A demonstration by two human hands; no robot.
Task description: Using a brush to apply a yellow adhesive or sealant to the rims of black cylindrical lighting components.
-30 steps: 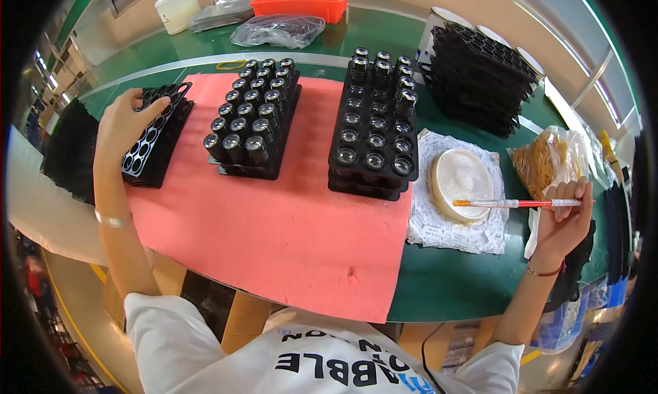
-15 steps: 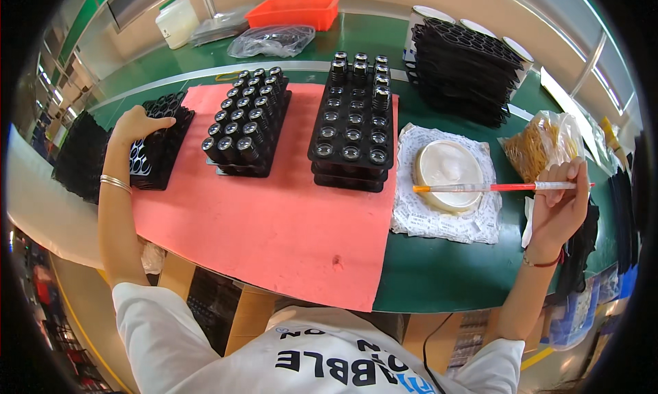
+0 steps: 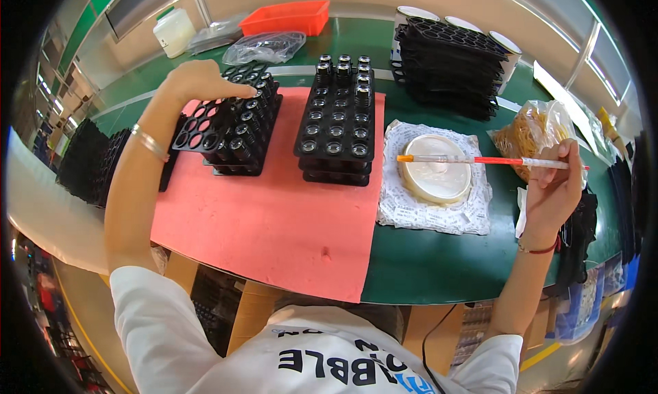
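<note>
My left hand [image 3: 199,82] grips a black honeycomb tray [image 3: 214,120] with round holes. That tray hangs tilted over the left part of the middle rack, where black cylinders with shiny glassy tops [image 3: 241,149] stand in rows; it hides many of them. To its right stands another black rack [image 3: 334,169], with some cylinders standing taller at the far end and right side. My right hand [image 3: 554,192] is closed around a thin red-and-clear stick [image 3: 497,161] with an orange tip, held level above a round white dish [image 3: 439,197].
Under the racks lies a pink mat [image 3: 267,233] on the green table. The dish rests on a patterned white cloth [image 3: 473,219]. Beyond are a stack of black trays [image 3: 449,75], a bag of rubber bands [image 3: 531,133], a red bin [image 3: 288,20] and a white jar [image 3: 171,32].
My left hand has lifted a honeycomb tray from the pile at left and carried it right, over the middle rack. My right hand still holds the stick above the dish.
</note>
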